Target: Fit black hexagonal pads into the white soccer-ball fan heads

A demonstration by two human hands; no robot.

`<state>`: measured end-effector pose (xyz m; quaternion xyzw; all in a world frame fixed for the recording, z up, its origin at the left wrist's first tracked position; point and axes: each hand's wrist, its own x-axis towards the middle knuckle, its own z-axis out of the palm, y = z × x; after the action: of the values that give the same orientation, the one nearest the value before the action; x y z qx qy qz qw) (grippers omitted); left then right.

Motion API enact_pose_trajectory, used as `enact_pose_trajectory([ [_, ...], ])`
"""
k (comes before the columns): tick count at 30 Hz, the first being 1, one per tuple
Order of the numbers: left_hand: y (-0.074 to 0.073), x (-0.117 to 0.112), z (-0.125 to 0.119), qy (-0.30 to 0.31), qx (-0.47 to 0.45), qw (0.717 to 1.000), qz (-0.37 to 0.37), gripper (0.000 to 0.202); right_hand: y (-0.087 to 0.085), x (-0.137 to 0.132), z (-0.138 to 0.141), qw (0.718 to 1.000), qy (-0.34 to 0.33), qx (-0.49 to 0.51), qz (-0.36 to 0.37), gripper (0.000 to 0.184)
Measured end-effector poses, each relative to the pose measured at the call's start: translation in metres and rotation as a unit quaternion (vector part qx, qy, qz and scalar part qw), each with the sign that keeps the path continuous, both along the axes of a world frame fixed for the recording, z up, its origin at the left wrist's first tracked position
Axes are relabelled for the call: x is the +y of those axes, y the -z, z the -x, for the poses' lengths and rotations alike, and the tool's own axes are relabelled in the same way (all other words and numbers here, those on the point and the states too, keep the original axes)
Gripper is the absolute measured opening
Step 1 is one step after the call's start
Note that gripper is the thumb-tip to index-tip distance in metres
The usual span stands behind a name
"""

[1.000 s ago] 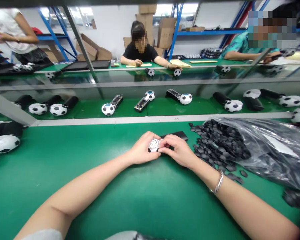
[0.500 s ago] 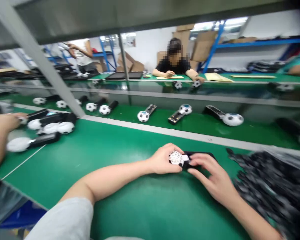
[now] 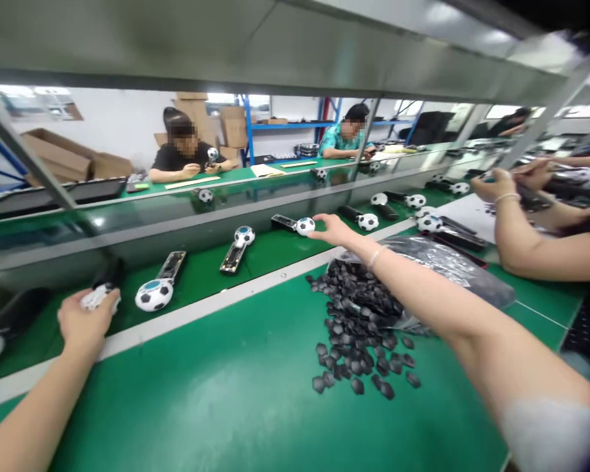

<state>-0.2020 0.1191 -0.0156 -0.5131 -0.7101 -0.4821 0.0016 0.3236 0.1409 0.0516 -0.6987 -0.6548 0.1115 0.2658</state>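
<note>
On the green conveyor strip at the left, my left hand (image 3: 88,314) is closed round the white head of a handheld fan (image 3: 98,296) patterned like a football. Its black handle points away from me and is blurred. My right hand (image 3: 333,231) reaches far forward, thumb and fingers pinching the edge of another football-headed fan (image 3: 305,227). That one lies with its handle to the left, the inside of the handle exposed. Between my hands lie two more fans with open handles, one nearer (image 3: 155,295) and one farther (image 3: 244,236).
A pile of small black pieces (image 3: 358,328) lies on the green bench beneath my right forearm, beside a clear plastic bag (image 3: 447,262). More fans (image 3: 368,221) lie along the strip to the right. A co-worker's hands (image 3: 501,187) work at the right; other people sit opposite.
My view has swung right. Both hands have left the bench in front of me: the left now holds a fan on the strip, and the right has reached forward to another one.
</note>
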Motion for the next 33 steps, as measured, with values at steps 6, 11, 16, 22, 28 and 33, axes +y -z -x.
enact_pose_trajectory([
  [6, 0.02, 0.005, -0.004, -0.008, 0.037, 0.995, 0.089, 0.075, 0.027, 0.082, 0.002, 0.995, 0.082, -0.007, 0.059, 0.077],
  [11, 0.014, -0.013, -0.023, -0.039, 0.139, 0.987, -0.068, 0.077, 0.039, 0.087, -0.001, 0.996, 0.082, 0.019, 0.044, 0.057],
  [16, -0.018, -0.07, -0.108, 0.149, 0.27, 0.934, -0.178, 0.065, -0.004, 0.028, 0.001, 0.992, 0.028, 0.116, 0.026, 0.051],
  [22, -0.054, -0.131, -0.206, 0.289, 0.446, 0.787, -0.312, 0.055, -0.027, -0.121, 0.076, 0.877, -0.191, 0.414, 0.151, 0.044],
  [28, -0.069, -0.146, -0.206, 0.352, 0.525, 0.765, -0.125, 0.049, -0.001, -0.184, 0.121, 0.67, -0.274, 0.575, 0.38, 0.028],
  [33, -0.064, -0.174, -0.206, 0.284, 0.568, 0.764, 0.115, 0.06, 0.024, -0.164, 0.133, 0.622, -0.236, 0.566, 0.487, 0.029],
])
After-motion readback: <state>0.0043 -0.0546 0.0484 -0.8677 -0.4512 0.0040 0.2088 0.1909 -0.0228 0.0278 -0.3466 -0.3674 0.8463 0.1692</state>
